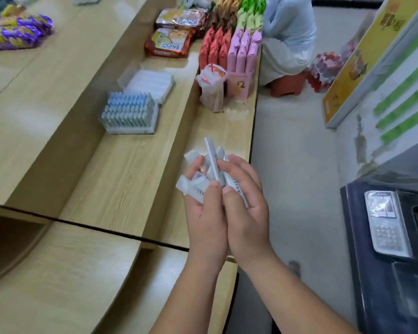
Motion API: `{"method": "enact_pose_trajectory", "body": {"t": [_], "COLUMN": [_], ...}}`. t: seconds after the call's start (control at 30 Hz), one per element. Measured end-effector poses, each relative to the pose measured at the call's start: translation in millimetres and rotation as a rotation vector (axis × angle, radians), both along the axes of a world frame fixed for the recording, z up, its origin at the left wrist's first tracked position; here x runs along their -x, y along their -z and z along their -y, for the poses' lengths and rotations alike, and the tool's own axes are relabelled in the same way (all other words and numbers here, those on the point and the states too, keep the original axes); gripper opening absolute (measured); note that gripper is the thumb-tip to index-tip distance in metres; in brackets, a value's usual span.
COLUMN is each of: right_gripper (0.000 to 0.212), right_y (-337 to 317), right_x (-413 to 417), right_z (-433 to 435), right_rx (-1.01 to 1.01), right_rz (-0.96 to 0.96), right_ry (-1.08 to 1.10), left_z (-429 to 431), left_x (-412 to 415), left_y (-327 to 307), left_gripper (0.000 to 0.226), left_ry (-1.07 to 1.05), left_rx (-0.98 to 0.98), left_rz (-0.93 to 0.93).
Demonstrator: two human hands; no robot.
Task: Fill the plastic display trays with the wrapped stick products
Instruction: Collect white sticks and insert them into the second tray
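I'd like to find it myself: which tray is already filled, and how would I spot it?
Look along the lower wooden shelf. Two plastic trays sit on it; the filled tray is the nearer one. Unlike the whitish tray behind it, it bristles with rows of blue-tipped sticks.

A loose bundle of white wrapped sticks (211,162), some printed with barcodes, is held between the left hand (206,213) and right hand (246,208) above the surface (135,165) edge; one stick points upward, the others splay at angles. Farther back on the surface stands a clear plastic front tray (130,129), packed with upright rows of blue-tipped sticks (128,107). Just behind it, touching or nearly so, sits a whitish back tray (155,84), its contents too blurred to tell.
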State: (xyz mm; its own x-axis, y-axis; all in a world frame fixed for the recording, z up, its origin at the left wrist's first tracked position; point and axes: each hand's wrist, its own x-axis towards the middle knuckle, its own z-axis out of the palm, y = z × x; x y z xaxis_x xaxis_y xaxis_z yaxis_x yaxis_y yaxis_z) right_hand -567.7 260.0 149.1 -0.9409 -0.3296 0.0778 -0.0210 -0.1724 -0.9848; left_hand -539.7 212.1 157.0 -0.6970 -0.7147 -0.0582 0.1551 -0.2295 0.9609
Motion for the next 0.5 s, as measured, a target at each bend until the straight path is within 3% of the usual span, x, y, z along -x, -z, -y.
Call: {"method": "enact_pose_trajectory", "body": {"t": [0.23, 0.5], "right_gripper": [0.036, 0.035], "right_y": [3.2, 1.5], "right_x": [130.7, 203.1], "right_z": [19.3, 91.2], "right_rx": [0.01, -0.035], "right_rz": [-0.029, -0.027], "right_ry": [-0.243, -0.557], "left_z": [11.3, 71.1], "left_x": [119.2, 181.2], "left_y": [-1.5, 2.7], "left_gripper": [0.044, 0.042], "left_ry": [-0.243, -0.549], "left_rx": [-0.012, -0.059], "left_rz": [-0.021, 0.012]}}
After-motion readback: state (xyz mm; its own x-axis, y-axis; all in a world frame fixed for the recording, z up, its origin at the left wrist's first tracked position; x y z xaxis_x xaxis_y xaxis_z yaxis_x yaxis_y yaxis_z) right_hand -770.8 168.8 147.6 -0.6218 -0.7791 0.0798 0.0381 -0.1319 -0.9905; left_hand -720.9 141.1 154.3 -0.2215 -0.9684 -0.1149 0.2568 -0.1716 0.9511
